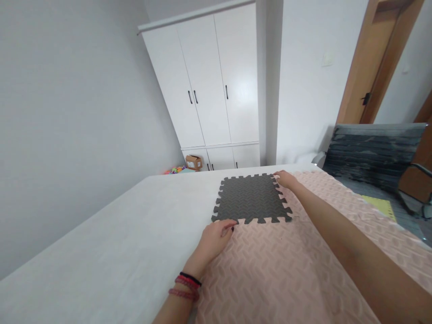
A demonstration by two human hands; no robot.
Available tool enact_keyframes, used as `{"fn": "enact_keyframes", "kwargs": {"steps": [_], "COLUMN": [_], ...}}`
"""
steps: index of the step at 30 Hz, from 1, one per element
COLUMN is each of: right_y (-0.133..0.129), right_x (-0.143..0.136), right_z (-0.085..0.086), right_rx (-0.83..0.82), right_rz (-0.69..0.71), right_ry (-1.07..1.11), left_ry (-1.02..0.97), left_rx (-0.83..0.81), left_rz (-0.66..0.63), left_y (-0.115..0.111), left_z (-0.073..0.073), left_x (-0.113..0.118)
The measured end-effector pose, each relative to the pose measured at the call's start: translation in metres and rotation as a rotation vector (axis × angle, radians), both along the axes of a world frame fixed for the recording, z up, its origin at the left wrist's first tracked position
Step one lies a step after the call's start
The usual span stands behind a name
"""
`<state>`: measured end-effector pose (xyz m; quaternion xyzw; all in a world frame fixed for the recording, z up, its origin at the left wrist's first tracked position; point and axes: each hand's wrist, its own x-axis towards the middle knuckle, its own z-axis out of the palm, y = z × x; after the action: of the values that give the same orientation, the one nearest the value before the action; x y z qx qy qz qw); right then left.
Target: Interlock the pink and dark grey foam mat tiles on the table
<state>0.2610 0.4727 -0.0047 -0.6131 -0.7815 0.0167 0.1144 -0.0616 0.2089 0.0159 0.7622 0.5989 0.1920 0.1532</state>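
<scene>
A dark grey foam tile [249,198] with jigsaw edges lies flat, its near edge against pink foam mats [263,270]. At the tile's near left corner is my left hand [216,236], fingers bent over the edge, thumb near the index finger. My right hand [285,179] touches the tile's far right corner with its fingertips. Whether either hand grips the tile or only rests on it is unclear. Red and black bands circle my left wrist.
The white surface [118,234] stretches left to the wall. Beyond it stand a white wardrobe [219,81], a small cardboard box [193,162] and colourful items [177,170]. At the right are a wooden door [371,67] and a plastic-covered dark panel [374,150].
</scene>
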Motion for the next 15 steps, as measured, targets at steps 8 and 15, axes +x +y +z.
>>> {"fn": "enact_keyframes", "kwargs": {"steps": [8, 15], "right_y": [0.019, 0.023], "right_x": [-0.003, 0.004], "right_z": [-0.026, -0.040], "right_rx": [0.018, 0.056], "right_rz": [-0.131, -0.077], "right_ry": [0.006, -0.027], "left_ry": [-0.034, -0.018], "left_rx": [-0.037, -0.061], "left_rz": [-0.013, 0.022], "left_y": [0.008, 0.011], "left_z": [-0.007, -0.005], "left_x": [-0.004, 0.000]}}
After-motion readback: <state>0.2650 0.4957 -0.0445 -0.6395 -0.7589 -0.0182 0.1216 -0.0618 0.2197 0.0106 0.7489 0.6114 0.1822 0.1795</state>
